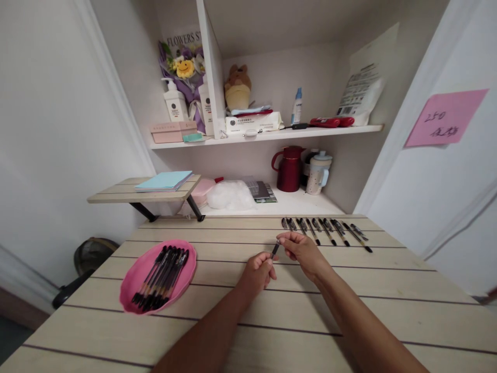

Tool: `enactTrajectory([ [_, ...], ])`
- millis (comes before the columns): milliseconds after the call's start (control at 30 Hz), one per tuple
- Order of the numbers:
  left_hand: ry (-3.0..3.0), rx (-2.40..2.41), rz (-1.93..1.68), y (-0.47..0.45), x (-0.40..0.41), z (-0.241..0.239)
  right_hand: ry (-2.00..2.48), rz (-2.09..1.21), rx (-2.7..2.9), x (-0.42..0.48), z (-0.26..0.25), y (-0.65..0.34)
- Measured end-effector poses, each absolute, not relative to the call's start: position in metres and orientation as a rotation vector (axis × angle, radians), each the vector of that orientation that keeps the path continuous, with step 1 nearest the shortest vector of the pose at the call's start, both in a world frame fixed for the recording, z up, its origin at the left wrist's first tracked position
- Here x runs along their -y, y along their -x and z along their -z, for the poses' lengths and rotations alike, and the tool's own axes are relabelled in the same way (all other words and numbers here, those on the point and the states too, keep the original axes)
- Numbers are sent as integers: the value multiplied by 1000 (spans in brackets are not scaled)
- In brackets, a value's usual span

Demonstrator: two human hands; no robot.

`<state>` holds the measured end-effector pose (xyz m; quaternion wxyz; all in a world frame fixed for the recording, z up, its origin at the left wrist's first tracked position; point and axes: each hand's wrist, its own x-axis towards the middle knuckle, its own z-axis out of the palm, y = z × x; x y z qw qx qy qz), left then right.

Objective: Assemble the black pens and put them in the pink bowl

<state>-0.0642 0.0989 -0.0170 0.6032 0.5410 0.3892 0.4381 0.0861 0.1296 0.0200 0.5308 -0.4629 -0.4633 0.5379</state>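
Grip, left hand: curled around the lower part of a dark pen. Grip, right hand: pinching the same pen's upper end. The pen is to the right of the pink tray, apparently raised off the surface.

Risks, as judged: a hard pull or twist at the upper end could make the hands jerk apart and drop the pen or a small part of it. A swing of the right forearm could scatter the row of pens, farther right of the tray. The bundle of pens in the tray lies loosely stacked; a knock to the rim could make it slide.

Not verifiable: the pen's lower end, covered by the left hand; its tip, behind the right fingers; whether the row's shorter pieces, farthest from the tray included, are caps; the exact count in the tray.
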Motion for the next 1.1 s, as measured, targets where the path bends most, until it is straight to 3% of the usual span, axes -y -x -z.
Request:
enactTrajectory([
  [1100,-1311,-956,-1001,64,-104,22,1152,-1348,1076,-130,-12,-88],
])
